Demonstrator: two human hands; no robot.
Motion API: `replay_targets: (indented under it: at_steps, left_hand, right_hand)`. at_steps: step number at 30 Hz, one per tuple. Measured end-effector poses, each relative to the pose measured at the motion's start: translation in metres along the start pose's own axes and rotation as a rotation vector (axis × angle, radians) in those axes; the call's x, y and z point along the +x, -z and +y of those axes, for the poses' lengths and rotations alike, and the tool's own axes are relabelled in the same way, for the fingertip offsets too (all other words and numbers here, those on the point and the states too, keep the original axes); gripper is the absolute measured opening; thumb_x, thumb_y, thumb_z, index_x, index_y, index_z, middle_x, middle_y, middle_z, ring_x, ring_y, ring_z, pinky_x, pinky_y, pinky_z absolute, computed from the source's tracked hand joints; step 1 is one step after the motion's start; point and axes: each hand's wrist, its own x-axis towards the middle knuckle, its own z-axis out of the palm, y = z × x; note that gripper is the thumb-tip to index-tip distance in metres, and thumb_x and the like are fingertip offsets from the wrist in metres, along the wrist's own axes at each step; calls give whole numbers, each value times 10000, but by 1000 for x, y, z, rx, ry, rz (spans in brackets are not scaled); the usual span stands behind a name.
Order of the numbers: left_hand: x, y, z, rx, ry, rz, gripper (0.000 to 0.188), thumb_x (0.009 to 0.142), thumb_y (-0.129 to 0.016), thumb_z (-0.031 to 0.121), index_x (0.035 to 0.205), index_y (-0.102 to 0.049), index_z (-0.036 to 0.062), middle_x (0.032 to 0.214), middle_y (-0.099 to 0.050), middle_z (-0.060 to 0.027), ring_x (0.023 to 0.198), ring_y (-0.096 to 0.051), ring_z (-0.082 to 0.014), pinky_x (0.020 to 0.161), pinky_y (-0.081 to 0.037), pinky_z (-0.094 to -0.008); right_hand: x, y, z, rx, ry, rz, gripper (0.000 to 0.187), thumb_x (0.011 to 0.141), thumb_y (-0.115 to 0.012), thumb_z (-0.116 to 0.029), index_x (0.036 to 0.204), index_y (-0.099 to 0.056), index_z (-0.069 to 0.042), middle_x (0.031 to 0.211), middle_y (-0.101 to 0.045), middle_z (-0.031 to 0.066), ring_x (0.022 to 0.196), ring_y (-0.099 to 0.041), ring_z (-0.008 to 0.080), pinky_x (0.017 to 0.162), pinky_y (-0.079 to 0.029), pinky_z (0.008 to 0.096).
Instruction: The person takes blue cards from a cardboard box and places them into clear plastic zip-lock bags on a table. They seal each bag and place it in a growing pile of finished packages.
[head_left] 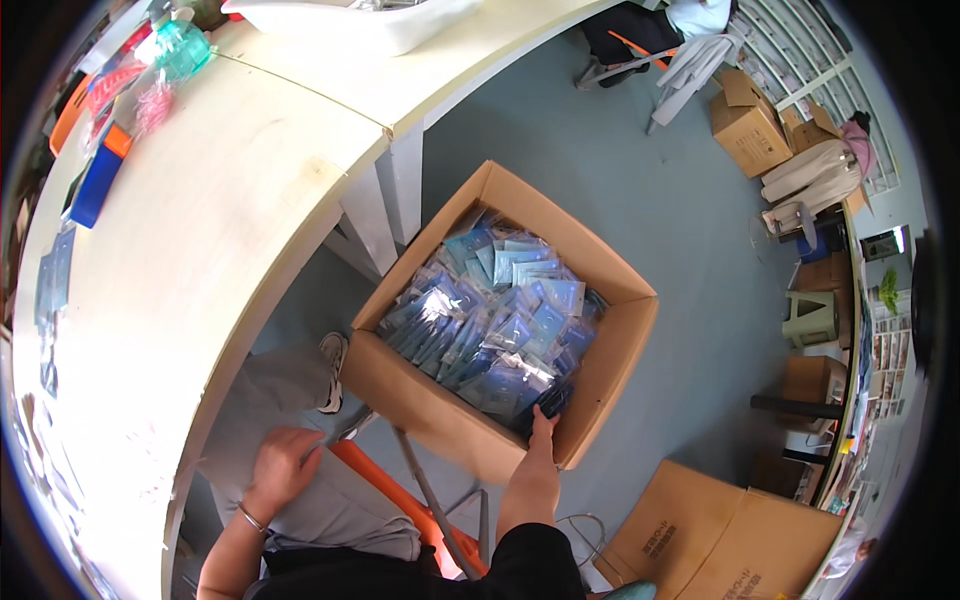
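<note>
A brown cardboard box (pixel 430 405) with its top open holds a heap of small clear plastic packets (pixel 510 330) with blue and pale contents. My right hand (pixel 542 428) reaches into the box's near right corner. Its thumb lies against dark-looking packets (pixel 552 402) there, and most of its fingers are hidden behind them. Outside the box, my left hand (pixel 286 465) rests over my grey-trousered leg (pixel 330 505), loosely curved and holding nothing. A bracelet (pixel 252 517) circles the left wrist.
A pale worktable (pixel 255 150) curves along the left, bearing a white tray (pixel 360 25), a blue box (pixel 97 185) and a green bottle (pixel 182 48). Flattened cardboard (pixel 700 530) lies at the lower right. Beyond are a seated person (pixel 640 35) and more cartons (pixel 748 125).
</note>
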Motion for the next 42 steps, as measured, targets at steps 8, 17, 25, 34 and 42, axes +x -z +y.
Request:
replay_targets:
  at_steps: [8,17,25,34,42]
  left_hand:
    - [12,-1,10,76,-49,-45,232,756,-712,47,988,-706,41,929,-704,-139,865,-651,-350,800,-508,-437]
    - [10,-8,15,65,-7,-27,205,754,-710,35,959,-703,33,911,-705,-141,846,-656,-349,795,-508,-431]
    - [16,-9,14,31,-69,-3,193,755,-707,33,948,-700,34,895,-706,-133,841,-661,-344,794,-508,-432]
    - [12,-7,18,77,-50,-30,192,752,-706,36,944,-695,38,893,-706,-127,827,-659,-338,784,-509,-432]
    - [20,-8,18,85,-91,-44,202,747,-706,37,948,-695,40,897,-703,-125,819,-656,-338,779,-509,-429]
  right_hand:
    - [-46,-123,-31,-948,-210,105,818,857,-636,-258,1502,-202,-5,1395,-423,302,1222,-507,493,1021,-414,566]
    - [-30,-47,-53,-375,8,685,376,862,-516,14,1232,-471,67,1163,-583,317,1045,-609,467,882,-523,509]
    - [78,-7,46,-417,-214,300,316,874,-500,15,1164,-614,67,1087,-677,210,779,-707,331,598,-562,459]
    - [32,-3,25,-260,-316,-55,514,813,-500,30,1321,-502,116,1341,-554,256,1261,-533,363,1031,-443,401]
    - [28,-1,16,-412,-226,70,463,820,-540,-35,1274,-544,54,1328,-539,190,1163,-561,351,960,-477,448]
